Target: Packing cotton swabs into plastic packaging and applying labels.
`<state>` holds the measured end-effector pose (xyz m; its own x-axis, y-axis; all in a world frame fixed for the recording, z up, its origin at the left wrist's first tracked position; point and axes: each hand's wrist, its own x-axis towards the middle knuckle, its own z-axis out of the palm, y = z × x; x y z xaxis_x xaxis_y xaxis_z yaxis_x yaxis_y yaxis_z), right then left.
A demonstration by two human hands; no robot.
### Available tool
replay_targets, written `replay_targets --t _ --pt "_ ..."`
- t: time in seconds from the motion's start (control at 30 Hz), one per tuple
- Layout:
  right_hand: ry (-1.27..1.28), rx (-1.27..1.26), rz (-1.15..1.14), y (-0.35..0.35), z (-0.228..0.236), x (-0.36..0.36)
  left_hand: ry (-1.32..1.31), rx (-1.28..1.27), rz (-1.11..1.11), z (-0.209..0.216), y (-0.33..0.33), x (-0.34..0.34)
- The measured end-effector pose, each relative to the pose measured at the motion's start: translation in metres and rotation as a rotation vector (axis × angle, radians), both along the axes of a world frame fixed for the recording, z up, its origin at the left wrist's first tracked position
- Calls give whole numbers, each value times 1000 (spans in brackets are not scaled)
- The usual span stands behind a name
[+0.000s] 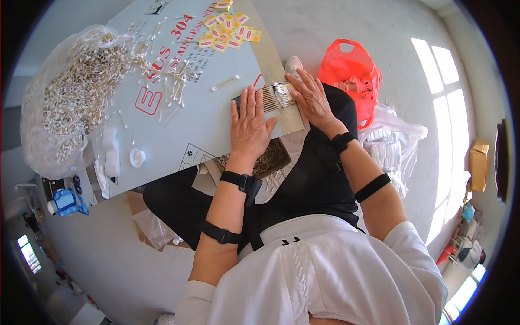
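Left hand (249, 125) and right hand (311, 97) pressed flat, fingers spread, gripping nothing, over a neat row of cotton swabs (274, 97) on a dark tray (238, 101) atop the grey board (206, 108); probably featherlight, bendable, best pinched mid-stick.

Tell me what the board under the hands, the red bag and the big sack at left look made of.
Board: flat sheet, matte pale grey, printed; probably film-covered metal, can't confirm.
Red bag: thin glossy plastic, crinkled, translucent.
Sack: clear plastic film, the white sticks inside show through.
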<state>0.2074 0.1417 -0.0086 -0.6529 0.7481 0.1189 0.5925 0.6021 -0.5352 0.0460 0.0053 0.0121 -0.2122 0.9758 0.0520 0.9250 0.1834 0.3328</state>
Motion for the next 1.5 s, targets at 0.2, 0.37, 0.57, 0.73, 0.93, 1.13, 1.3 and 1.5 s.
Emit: replay_targets --t 0.2,0.37,0.57,0.73,0.93,1.13,1.3,1.5 --pt "136 -51 44 2 -3 1 -19 0 -13 -1 11 12" --pt "208 -145 77 -1 1 -1 -13 21 -15 -2 20 23" --pt "967 -700 -591 -11 14 -14 -472 437 163 -17 22 11" --pt "1410 -1293 -710 -11 -15 -8 -426 529 6 2 35 9" --pt "1321 -1407 -787 -13 -19 -2 -160 358 -114 15 11 9" --pt "1316 -1461 -664 -16 -22 -5 -77 319 -112 6 6 7" --pt "1309 -1470 -659 -17 -17 -6 11 306 -97 7 5 1" --pt "1281 -1410 -700 -20 -9 -9 46 306 -115 5 13 3"
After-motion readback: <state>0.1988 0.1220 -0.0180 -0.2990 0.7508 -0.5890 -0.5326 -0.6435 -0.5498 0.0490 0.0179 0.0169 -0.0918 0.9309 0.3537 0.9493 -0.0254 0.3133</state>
